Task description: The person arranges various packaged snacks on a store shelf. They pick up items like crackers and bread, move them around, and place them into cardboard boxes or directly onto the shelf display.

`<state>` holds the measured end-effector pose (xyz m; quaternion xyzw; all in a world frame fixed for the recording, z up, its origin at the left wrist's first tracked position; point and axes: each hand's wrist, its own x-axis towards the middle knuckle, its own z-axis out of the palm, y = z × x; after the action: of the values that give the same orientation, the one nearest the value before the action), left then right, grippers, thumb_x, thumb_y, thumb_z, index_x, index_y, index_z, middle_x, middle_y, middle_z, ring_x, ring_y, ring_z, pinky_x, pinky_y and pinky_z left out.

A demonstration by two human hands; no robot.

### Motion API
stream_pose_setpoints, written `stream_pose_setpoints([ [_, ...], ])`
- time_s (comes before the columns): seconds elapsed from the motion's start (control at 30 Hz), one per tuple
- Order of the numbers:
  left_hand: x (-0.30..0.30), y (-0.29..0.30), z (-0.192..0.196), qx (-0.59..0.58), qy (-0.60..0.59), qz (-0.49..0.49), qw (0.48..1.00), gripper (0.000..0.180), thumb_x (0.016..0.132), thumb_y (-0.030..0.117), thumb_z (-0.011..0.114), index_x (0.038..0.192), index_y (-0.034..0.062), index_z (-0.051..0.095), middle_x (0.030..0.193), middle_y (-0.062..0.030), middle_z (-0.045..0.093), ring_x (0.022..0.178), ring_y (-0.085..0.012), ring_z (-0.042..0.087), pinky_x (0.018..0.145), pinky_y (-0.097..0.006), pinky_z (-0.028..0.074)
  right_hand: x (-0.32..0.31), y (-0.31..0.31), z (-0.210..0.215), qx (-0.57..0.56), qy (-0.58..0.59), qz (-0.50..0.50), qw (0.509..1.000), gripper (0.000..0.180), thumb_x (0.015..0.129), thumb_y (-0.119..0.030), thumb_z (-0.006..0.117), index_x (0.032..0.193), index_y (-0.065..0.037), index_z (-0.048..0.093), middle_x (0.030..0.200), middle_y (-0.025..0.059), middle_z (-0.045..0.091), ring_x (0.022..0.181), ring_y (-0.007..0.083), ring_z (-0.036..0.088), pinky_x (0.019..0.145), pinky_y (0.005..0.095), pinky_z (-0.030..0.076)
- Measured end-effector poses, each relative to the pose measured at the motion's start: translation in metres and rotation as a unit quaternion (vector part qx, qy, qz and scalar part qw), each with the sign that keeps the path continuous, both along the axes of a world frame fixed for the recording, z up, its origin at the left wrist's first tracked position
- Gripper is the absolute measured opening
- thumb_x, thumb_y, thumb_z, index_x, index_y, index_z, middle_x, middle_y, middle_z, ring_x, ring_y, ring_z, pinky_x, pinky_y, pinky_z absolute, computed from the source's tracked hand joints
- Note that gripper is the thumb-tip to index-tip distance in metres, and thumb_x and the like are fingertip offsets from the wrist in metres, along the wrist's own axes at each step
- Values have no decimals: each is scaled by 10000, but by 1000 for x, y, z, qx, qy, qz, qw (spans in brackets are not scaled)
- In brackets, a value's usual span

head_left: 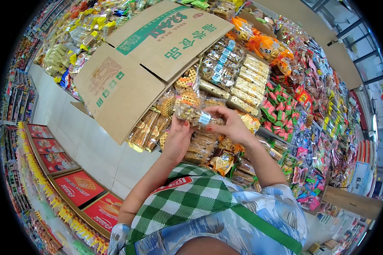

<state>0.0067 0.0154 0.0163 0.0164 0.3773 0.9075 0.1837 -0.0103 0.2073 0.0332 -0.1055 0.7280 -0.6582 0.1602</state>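
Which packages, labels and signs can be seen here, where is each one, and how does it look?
Clear snack packet: held in both hands, pale label.
Cardboard box: upper centre, brown flaps, green print.
Red-green packets: right shelf, small squares.
Orange bags: top right.
Red boxes: lower-left shelf, flat.

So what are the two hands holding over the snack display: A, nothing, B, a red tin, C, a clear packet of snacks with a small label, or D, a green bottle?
C: the left hand and right hand grip a clear snack packet with a small pale label.
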Motion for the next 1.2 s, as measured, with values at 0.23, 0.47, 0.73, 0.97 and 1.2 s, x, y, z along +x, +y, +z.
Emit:
stream_pose_setpoints([
  [0.23,0,-4,-6,-9,-36,-28,999,612,902,188,561,1400,92,219,1317,-113,427,1144,-246,497,933,-376,436,-12,15,3,169,127,-34,977,438,675,-15,741,1092,-60,616,1055,54,582,1002,161,534,886,281,411],
  [0.47,5,-6,-4,-47,-41,-53,997,607,899,176,566,1403,89,238,1288,-145,444,1087,-237,523,893,-354,453,-68,57,-40,142,40,-202,968,437,733,-166,741,1111,-10,584,1065,126,605,1011,222,565,875,307,433],
  [0.73,7,-8,-7,-66,-54,-48,995,528,905,164,551,1367,80,308,1221,-136,492,1022,-212,550,868,-330,461,-87,32,-54,413,230,-226,852,368,661,-159,755,988,-68,611,910,101,567,889,315,548,782,391,455],
  [0.97,9,-10,-12,-72,-64,-50,994,470,893,156,549,1316,70,365,1183,-112,527,983,-195,563,826,-305,461,-77,48,-59,343,311,-182,867,329,739,-127,701,1052,-76,615,971,82,562,936,309,518,813,398,434],
  [1.2,15,-60,5,-316,64,154,934,351,836,8,570,1177,38,492,1098,-97,576,965,-163,545,854,-292,445,-68,34,-67,374,367,-196,829,207,763,-39,628,967,-50,659,939,90,556,927,276,512,802,374,438],
])
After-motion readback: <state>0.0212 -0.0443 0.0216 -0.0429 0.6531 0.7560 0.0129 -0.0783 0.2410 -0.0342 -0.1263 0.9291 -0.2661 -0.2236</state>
